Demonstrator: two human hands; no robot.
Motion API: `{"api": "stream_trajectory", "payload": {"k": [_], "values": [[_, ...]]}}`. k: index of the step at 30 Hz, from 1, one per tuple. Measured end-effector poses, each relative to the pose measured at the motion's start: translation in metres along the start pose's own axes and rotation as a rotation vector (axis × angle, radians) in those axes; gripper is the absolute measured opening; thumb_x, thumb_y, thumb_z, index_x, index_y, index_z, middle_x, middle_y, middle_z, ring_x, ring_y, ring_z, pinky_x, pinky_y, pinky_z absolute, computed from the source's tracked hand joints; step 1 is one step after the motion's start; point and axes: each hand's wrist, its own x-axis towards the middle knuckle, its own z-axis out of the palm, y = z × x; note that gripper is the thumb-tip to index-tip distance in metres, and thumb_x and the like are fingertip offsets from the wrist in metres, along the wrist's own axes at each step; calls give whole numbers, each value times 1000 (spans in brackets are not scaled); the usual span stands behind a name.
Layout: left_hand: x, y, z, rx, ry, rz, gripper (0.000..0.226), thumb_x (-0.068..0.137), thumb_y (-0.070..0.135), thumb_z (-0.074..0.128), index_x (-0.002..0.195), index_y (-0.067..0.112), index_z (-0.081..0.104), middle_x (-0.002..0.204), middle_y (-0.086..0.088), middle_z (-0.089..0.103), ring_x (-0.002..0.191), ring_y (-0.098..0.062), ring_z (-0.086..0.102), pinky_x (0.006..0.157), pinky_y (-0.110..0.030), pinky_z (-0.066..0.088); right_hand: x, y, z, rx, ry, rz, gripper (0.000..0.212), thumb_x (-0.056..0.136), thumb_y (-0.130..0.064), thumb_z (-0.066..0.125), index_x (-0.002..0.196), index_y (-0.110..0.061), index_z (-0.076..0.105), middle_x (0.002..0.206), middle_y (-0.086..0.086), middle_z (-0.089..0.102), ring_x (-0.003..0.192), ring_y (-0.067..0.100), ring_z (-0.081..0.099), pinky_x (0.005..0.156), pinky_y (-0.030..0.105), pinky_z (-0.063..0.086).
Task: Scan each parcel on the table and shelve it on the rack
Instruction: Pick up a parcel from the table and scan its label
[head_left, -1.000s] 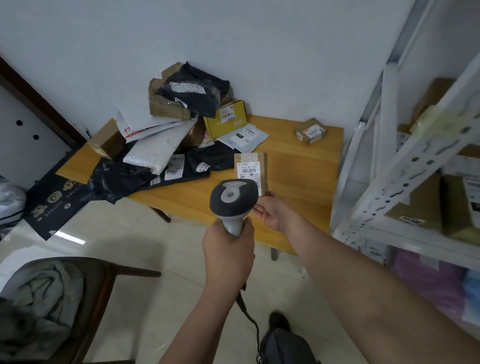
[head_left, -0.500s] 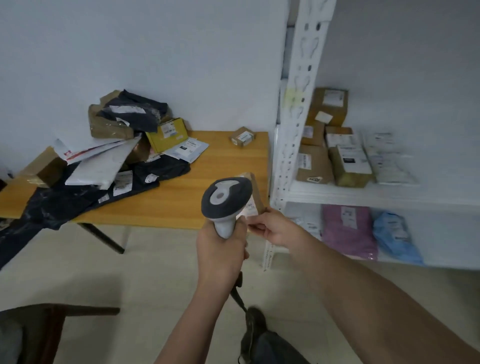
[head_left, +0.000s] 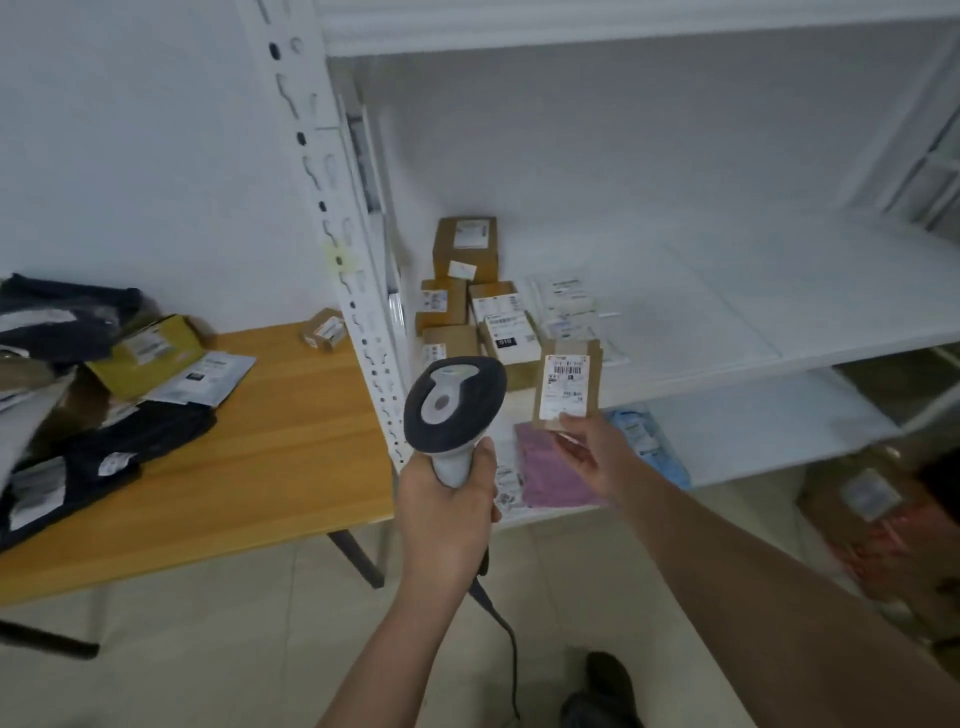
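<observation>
Soft, even, cool light, no hard shadows; motion blur at 3 and 9 o'clock, wide-angle bending at edges.

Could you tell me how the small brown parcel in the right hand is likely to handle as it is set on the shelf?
The parcel is probably light: the right hand holds it upright by its bottom edge alone. It looks stiff, since it stands without sagging. Thin and flat, it would likely tip if stood on edge, so laying it flat seems safer.

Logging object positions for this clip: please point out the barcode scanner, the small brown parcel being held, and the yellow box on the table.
barcode scanner (head_left: 453, 402): head view, top of its dark head.
small brown parcel (head_left: 567, 387): head view, its white label.
yellow box (head_left: 148, 347): head view, its top face.
</observation>
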Motion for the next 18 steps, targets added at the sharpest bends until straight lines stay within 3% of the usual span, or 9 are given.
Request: {"api": "stream_trajectory", "payload": {"k": [3,6,10,13,16,18], "values": [[13,2,44,-6,3,2,20,94,14,62,78,1,61,52,-6,56,40,-8,51,40,-15,40,30,-33,-26,24,89,-43,36,89,1,64,124,2,55,119,17,66,107,27,66,93,34,54],[31,0,95,5,38,8,23,92,14,63,70,5,61,49,-3,56,40,-9,53,40,-16,42,70,-68,-54,-26,187,-102,34,88,-1,66,121,3,57,118,16,65,93,20,67,80,25,56],[62,-9,175,27,67,-41,23,93,13,63,75,-2,62,51,-8,56,39,-9,52,40,-17,42,124,-116,-96,-174,273,-220,41,86,1,67,119,-10,45,116,14,61,100,25,64,71,23,54],[86,-13,231,58,44,-75,22,93,12,63,78,-4,61,50,-7,57,38,-8,51,39,-16,41,168,-148,-128,-362,267,-288,54,84,-2,69,124,-18,37,108,10,61,89,21,64,79,33,57],[108,-11,272,86,69,-87,24,93,12,63,76,-5,61,51,-8,57,37,-7,51,38,-15,40,207,-174,-139,-516,273,-278,59,81,-9,71,125,-27,37,102,4,61,94,25,66,88,46,56],[121,-9,291,97,97,-83,27,93,13,63,74,-6,60,52,-10,57,37,-7,51,38,-16,40,232,-186,-134,-529,278,-269,58,83,-9,69,126,-29,36,104,5,60,95,26,65,89,47,56]]}}
